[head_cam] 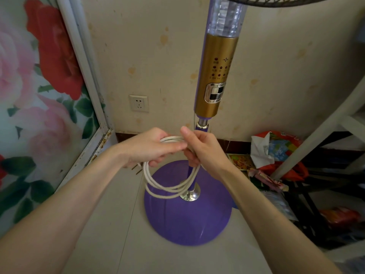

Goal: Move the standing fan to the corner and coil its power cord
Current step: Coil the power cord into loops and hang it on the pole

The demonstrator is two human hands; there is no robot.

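Observation:
The standing fan (217,76) has a gold control column, a purple pole and a round purple base (187,220); it stands upright close to the wall. Its white power cord (158,184) hangs in several loops in front of the pole, above the base. My left hand (146,149) grips the top of the loops. My right hand (203,149) pinches the cord right beside it, in front of the pole. The plug's metal prongs (138,170) stick out just below my left hand.
A wall socket (138,103) sits on the beige wall to the left of the fan. A flowered glass panel (39,95) in a white frame closes the left side. Bags and packets (276,153) lie on the floor at right, under a white frame (320,127).

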